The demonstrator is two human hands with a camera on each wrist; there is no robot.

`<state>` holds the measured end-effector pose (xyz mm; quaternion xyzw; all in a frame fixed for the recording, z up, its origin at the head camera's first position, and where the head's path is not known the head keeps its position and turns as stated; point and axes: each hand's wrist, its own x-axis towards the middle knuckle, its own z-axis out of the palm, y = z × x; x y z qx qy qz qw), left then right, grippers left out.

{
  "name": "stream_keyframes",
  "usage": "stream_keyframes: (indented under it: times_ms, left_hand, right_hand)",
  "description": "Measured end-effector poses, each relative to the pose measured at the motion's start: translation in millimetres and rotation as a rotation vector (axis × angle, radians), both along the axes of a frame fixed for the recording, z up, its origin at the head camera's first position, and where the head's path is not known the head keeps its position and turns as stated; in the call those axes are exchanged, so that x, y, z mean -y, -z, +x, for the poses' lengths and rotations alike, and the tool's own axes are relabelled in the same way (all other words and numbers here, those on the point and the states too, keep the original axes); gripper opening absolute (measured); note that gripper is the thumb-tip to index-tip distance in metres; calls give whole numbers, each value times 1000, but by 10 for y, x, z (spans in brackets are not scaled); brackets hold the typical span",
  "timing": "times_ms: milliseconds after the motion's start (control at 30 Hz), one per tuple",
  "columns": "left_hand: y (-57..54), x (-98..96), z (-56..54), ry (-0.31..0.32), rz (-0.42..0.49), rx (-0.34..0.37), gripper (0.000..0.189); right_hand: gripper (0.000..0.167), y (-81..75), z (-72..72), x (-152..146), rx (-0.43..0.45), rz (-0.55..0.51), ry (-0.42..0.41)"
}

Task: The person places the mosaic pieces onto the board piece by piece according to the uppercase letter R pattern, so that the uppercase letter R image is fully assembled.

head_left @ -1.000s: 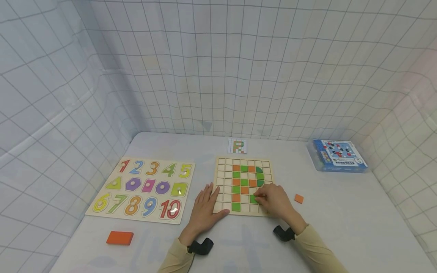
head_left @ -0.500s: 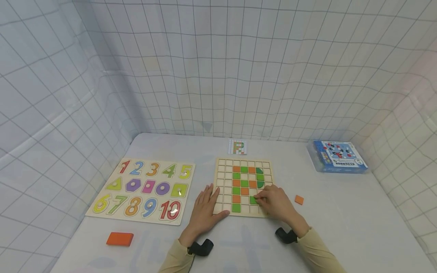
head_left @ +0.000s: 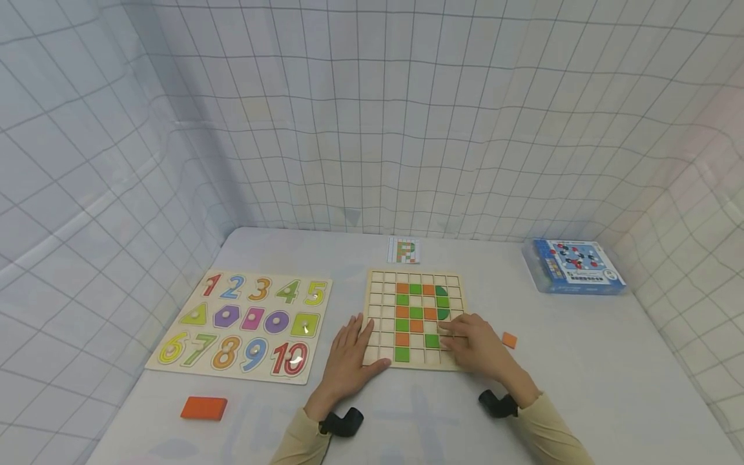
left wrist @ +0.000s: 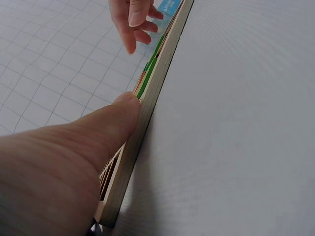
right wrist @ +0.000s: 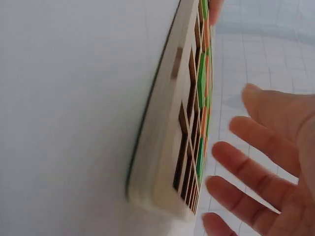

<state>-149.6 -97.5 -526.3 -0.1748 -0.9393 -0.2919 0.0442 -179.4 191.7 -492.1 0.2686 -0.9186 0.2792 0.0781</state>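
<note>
A wooden grid board [head_left: 374, 298] lies in the middle of the table in the head view, with several orange and green tiles seated in it. My left hand [head_left: 347, 358] rests flat on its left side; in the left wrist view the thumb [left wrist: 120, 110] touches the near edge. Over the board's right side hovers my right hand [head_left: 479, 345], its fingers apart and holding nothing. Beside its fingertips a green square tile [head_left: 432, 341] sits in a cell. In the right wrist view, the fingers [right wrist: 251, 162] are spread and relaxed, clear of the board.
One loose orange tile [head_left: 509, 340] lies right of the board. A small pattern card [head_left: 403, 250] is behind it. Left stands a number puzzle board [head_left: 274, 288], with an orange block [head_left: 203, 408] in front. A blue box [head_left: 581, 265] is at the back right.
My right hand has let go of the green tile, its thumb and fingers parting and shifting slightly right. The tile stays in its cell. My left hand has not moved.
</note>
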Motion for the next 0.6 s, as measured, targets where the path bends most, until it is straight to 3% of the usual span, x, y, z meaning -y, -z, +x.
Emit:
stream_keyframes:
  times_ms: [167, 333, 600]
  left_hand:
    - [-4, -1, -4, 3, -4, -1, 82]
    - [7, 1, -6, 4, 5, -25, 81]
    - [22, 6, -7, 0, 2, -13, 82]
  right_hand:
    - [33, -30, -14, -170, -90, -111, 99]
    - [38, -39, -15, -353, -146, -146, 221]
    - [45, -21, 12, -619, -258, -163, 342]
